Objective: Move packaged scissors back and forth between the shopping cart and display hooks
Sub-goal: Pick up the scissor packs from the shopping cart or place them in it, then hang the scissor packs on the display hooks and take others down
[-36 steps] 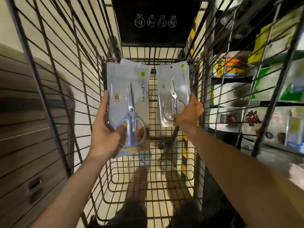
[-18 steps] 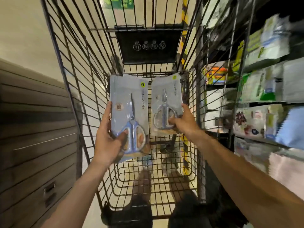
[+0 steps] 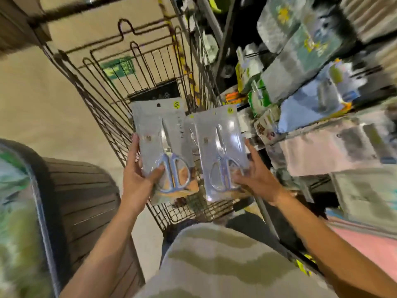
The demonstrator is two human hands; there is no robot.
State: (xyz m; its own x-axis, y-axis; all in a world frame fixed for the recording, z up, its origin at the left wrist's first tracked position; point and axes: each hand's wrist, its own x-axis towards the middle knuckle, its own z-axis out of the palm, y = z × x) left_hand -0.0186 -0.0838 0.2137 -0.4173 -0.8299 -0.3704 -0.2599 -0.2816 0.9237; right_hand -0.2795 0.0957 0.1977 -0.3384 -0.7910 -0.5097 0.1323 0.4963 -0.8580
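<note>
My left hand (image 3: 137,179) grips a grey pack of blue-handled scissors (image 3: 165,147) by its lower left, thumb across the front. My right hand (image 3: 255,179) holds a second scissors pack (image 3: 221,151) by its lower right edge. Both packs are upright, side by side, above the wire shopping cart (image 3: 103,100). Another pack edge (image 3: 190,134) shows between them, mostly hidden. The view is blurred and no display hooks can be made out.
Shelves of packaged goods (image 3: 311,82) rise close on the right, blurred. A dark slatted counter (image 3: 86,201) stands at the left beside a glossy blurred surface (image 3: 19,222). Pale floor (image 3: 43,108) lies beyond the cart.
Both hands have lifted the packs up out of the cart. The view has swung up and tilted toward the right-hand shelves, and the right pack now sits lower right of the left one.
</note>
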